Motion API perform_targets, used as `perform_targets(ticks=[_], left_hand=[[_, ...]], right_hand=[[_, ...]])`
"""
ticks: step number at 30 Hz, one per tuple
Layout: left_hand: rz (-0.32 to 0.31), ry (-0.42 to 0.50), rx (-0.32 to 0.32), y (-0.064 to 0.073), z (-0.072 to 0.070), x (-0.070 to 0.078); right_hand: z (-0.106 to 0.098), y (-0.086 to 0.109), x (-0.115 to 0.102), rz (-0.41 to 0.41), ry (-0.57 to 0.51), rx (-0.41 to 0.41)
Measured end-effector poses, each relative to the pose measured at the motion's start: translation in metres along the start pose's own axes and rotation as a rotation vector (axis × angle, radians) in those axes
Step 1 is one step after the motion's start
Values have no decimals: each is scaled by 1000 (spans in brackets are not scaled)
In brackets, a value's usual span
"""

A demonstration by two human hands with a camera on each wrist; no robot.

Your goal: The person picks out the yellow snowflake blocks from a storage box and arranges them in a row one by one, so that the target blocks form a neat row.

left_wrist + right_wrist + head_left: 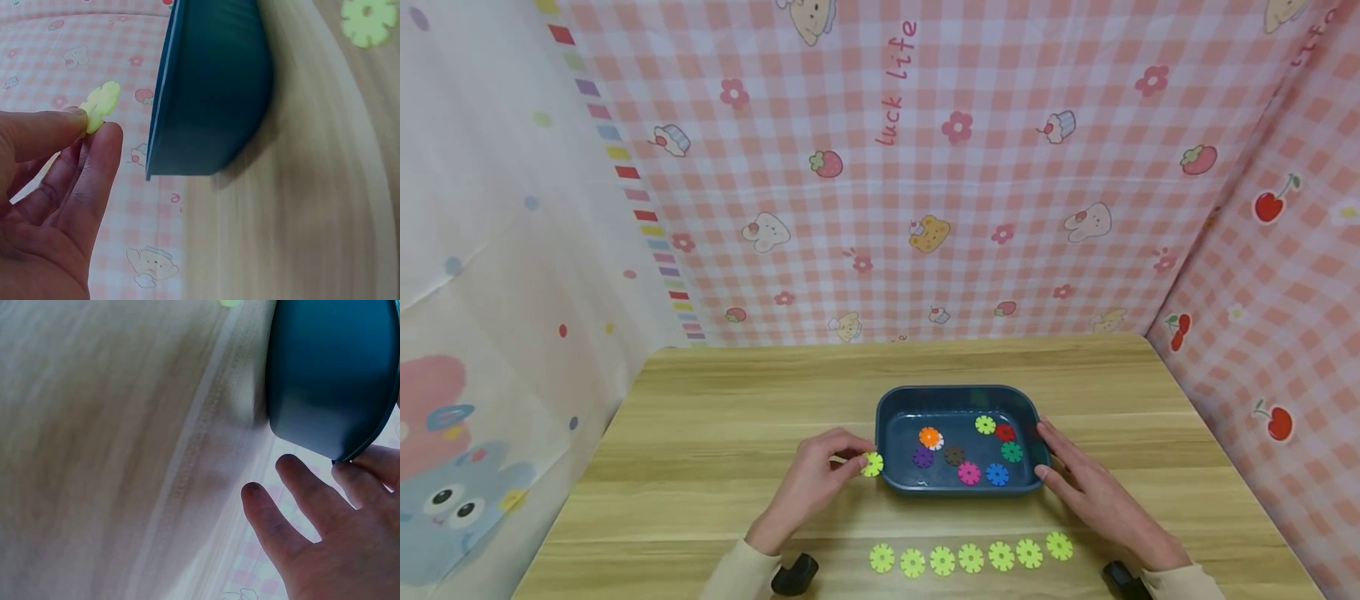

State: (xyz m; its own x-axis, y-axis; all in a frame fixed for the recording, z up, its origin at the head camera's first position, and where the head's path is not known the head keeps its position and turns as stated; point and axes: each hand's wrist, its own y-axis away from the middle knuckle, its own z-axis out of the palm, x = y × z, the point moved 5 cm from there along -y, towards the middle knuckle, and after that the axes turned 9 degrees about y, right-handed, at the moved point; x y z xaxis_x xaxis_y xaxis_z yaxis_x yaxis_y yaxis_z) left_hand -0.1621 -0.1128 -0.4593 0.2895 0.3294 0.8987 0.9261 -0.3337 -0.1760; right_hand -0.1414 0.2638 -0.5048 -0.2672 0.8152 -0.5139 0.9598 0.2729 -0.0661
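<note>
My left hand (pixel 815 473) pinches a yellow-green plastic snowflake disc (pixel 872 464) between thumb and fingertips, just outside the left wall of a dark blue plastic bin (pixel 940 489). In the left wrist view the notched edge of this disc (pixel 103 103) sticks up past the thumb tip. At the bin's right end rests my right hand (pixel 1093 493), its fingers spread and fairly straight against the rim. Inside the bin lie several loose discs, among them an orange one (pixel 929 437), a purple one (pixel 922 457), a pink one (pixel 969 473) and one yellow-green one (pixel 985 425).
In front of the bin, a row of several yellow-green discs (pixel 971 558) lies on the wooden table (pixel 737 417). A pink checked cloth (pixel 865 200) hangs behind the table, with more cloth at both sides.
</note>
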Motion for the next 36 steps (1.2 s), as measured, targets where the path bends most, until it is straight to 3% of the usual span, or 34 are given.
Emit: perform_targets(ticks=[7, 13, 29, 36], left_hand=[[4, -12, -31, 9, -4, -3], [26, -50, -101, 17, 0, -6], [-64, -8, -184, 42, 7, -24], [-139, -10, -230, 51, 10, -35]], right_hand=[[-1, 0, 1, -1, -9, -1], [0, 0, 1, 6, -11, -6], [-1, 0, 0, -2, 3, 3], [0, 0, 0, -3, 8, -4]])
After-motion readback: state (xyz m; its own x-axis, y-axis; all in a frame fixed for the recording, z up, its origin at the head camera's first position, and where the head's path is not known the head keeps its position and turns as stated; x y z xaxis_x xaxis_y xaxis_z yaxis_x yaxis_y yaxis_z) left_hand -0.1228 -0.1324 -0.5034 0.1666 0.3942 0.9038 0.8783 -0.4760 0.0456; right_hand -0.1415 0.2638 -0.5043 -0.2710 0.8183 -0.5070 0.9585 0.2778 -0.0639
